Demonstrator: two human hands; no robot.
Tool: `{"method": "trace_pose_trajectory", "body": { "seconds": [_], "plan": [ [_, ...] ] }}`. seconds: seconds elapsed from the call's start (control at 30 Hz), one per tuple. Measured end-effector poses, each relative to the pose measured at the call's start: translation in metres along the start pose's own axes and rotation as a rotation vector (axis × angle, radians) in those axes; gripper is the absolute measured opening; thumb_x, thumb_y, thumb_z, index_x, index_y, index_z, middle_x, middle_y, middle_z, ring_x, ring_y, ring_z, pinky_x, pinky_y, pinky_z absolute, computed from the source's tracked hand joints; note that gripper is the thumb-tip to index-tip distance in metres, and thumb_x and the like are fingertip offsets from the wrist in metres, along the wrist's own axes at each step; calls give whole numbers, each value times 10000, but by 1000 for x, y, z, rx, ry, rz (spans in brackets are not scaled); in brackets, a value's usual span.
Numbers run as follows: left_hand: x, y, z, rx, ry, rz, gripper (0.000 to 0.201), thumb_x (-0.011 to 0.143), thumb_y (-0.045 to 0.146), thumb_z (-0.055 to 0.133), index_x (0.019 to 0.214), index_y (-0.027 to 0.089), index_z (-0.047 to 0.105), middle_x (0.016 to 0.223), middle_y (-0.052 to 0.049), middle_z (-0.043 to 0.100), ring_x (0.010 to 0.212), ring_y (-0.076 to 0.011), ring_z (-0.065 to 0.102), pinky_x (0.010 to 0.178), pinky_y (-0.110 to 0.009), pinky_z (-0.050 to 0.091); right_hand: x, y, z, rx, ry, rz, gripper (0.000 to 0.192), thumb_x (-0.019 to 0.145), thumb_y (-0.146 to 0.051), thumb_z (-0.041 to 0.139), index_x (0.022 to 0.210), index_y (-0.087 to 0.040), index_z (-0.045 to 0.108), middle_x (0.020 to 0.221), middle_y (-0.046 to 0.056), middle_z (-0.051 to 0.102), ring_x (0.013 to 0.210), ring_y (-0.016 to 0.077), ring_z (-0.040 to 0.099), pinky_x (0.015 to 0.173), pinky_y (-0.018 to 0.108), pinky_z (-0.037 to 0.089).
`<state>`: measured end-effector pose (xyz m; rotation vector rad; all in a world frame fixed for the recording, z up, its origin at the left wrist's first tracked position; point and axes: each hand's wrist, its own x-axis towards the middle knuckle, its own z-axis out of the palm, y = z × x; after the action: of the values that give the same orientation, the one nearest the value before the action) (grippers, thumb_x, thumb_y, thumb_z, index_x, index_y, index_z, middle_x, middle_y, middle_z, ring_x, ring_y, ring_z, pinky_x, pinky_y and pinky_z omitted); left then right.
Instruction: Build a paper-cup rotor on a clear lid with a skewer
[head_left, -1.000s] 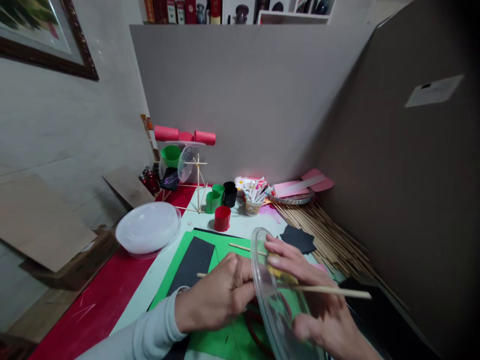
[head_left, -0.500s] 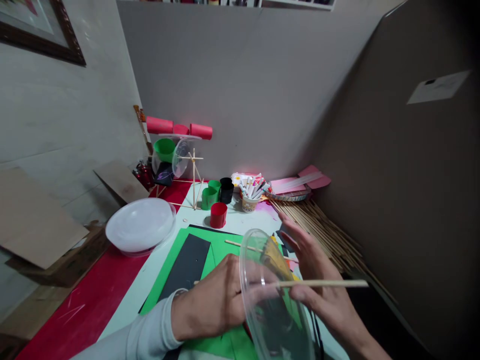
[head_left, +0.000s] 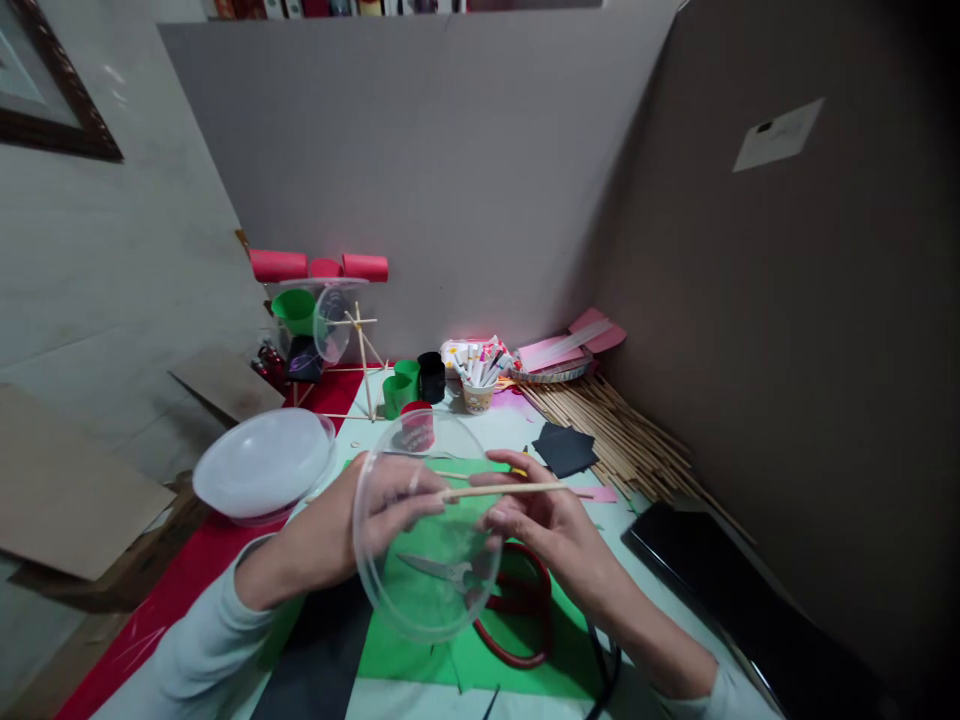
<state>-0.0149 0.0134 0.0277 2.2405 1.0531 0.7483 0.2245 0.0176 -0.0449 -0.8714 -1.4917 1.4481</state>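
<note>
Grey cardboard screens wall off the back & right of the desk (head_left: 517,425), which is covered w/ craft stuff: green paper sheet (head_left: 517,660) at the near edge, bundle of bamboo sticks (head_left: 622,435) along the right edge, cup of markers (head_left: 477,385) and paper rings (head_left: 416,385) toward the back edge, a white bowl (head_left: 262,465) by the left edge. Above the green sheet, near the front-middle of the desk, the left hand (head_left: 390,500) is closed around the rim of a clear plastic lid (head_left: 424,540), held tilted up and facing the camera. The right hand (head_left: 536,515) pinches a thin wooden skewer (head_left: 510,490) between thumb & fingers, its left end touching or crossing the lid's upper part; can't tell if it pokes through. Red-handled scissors (head_left: 517,610) lie on the sheet just under the lid. Lid looks v. light, thin, flexy & slick, prob. cracks or buckles if squeezed, so best gripped at the stiffer rim. Skewer is light, stiff but snaps easily; hold close to the working end.
</note>
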Motion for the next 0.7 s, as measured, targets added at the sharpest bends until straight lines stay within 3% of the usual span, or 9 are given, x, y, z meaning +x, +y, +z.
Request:
{"method": "trace_pose_trajectory", "body": {
  "seconds": [0.1,0.2,0.3,0.47,0.6,0.7],
  "plan": [
    [-16,-12,-25,51,153,-87,268,974,367,595,958,210,812,838,-15,779,728,-135,670,668,-207,473,2,7,-4,-67,-2,7,517,887,-495,727,1301,-242,549,1249,136,707,1023,262,744,877,431,629],
    [-40,-25,-49,75,362,-141,255,910,406,648,878,241,839,649,7,718,520,-114,558,498,-200,412,8,8,-15,-174,8,-18,485,906,-543,693,1255,-232,566,1254,154,709,1125,289,716,944,455,600],
    [-64,-36,-62,35,535,-182,191,846,405,711,811,274,846,632,6,724,481,-119,540,474,-204,424,25,3,-27,-305,0,-60,467,929,-555,658,1239,-221,558,1253,167,705,1152,305,703,957,475,588],
    [-83,-60,-59,29,588,-211,144,828,371,738,832,273,843,775,-34,797,643,-193,688,629,-249,557,76,-5,-25,-554,-39,-150,424,962,-416,657,1309,-211,524,1235,131,699,1137,270,692,987,465,567],
    [-85,-76,-47,-1,675,-126,70,816,275,756,801,281,823,796,-14,801,721,-194,726,688,-245,565,123,0,-4,-805,-51,-131,448,984,-370,686,1365,-172,559,1292,113,649,1118,265,670,960,488,571],
    [-87,-80,-41,3,666,-102,91,832,270,740,834,295,828,783,-1,791,702,-177,713,668,-236,542,150,5,16,-985,-64,-90,454,994,-405,680,1374,-182,575,1308,107,639,1113,264,667,966,502,566]
  ]
}}
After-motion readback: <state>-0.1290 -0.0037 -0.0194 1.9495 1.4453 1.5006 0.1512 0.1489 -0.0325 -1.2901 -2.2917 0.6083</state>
